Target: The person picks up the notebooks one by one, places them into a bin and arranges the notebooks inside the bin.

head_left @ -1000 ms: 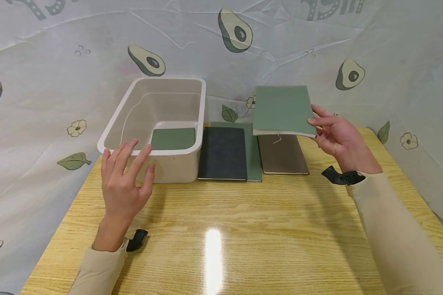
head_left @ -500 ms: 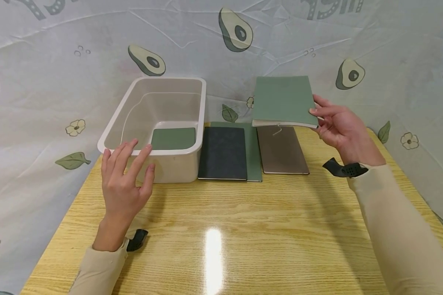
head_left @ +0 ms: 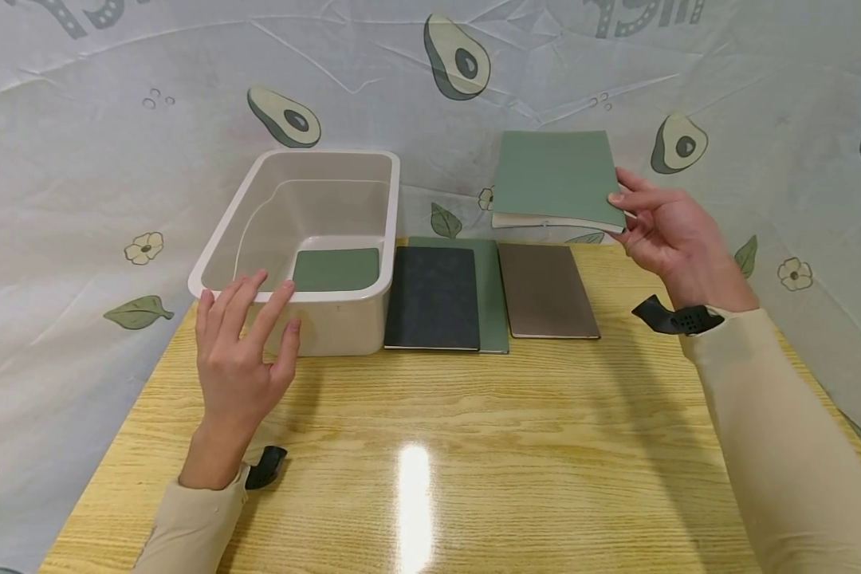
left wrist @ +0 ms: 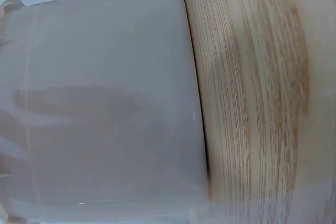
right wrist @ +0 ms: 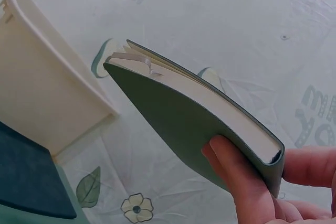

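In the head view my right hand [head_left: 670,227] pinches a green notebook [head_left: 556,175] by its right edge, thumb on the cover, and holds it in the air above the table's back edge. The right wrist view shows this notebook's spine in my grip, with the pages and a ribbon bookmark [right wrist: 134,59] at its end. My left hand [head_left: 240,351] has its fingers spread, fingertips at the near rim of a beige plastic bin [head_left: 344,323]. Inside the bin lies another green notebook [head_left: 337,269]. A brown notebook [head_left: 548,291] lies below the raised one.
Right of the bin a black notebook [head_left: 434,299] lies over a further green notebook [head_left: 493,303]. All rest on a wooden table [head_left: 473,430]. Behind hangs a pale cloth [head_left: 359,72] printed with avocados. The left wrist view is mostly filled by the bin wall [left wrist: 105,103].
My right hand has raised the green notebook upward and slightly to the right, so the brown notebook below shows fully. My left hand has stayed at the bin rim.
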`<state>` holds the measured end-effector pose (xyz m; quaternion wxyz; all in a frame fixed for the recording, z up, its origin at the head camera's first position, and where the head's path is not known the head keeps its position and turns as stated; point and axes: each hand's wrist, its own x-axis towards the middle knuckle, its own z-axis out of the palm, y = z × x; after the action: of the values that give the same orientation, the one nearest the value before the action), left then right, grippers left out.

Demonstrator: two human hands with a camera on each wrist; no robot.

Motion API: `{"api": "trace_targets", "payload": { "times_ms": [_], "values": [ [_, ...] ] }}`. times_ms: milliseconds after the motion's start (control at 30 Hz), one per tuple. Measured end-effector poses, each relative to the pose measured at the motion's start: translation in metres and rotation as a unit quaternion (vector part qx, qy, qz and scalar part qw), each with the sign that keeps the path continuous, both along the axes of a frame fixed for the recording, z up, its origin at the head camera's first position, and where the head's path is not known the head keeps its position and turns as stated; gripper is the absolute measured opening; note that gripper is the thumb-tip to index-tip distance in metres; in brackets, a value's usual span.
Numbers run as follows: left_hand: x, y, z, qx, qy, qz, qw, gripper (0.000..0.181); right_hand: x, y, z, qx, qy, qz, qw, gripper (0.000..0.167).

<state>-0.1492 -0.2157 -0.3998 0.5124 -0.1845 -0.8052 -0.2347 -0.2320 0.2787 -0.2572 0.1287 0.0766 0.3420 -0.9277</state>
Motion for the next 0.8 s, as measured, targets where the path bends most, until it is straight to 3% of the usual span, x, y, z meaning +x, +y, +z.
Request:
{"api": "trace_targets", "payload": {
  "times_ms": [533,800],
  "values": [
    [-0.002,-0.001,-0.001,0.002,0.000,-0.002,1.0000,0.043,-0.003,0.001,0.019,-0.042,0.009,-0.013,0.9990,0.064],
    [-0.001,-0.001,-0.001,0.003,-0.001,-0.001,1.0000,0.042,-0.003,0.001,0.027,-0.090,0.020,-0.011,0.9957,0.059]
  ]
}}
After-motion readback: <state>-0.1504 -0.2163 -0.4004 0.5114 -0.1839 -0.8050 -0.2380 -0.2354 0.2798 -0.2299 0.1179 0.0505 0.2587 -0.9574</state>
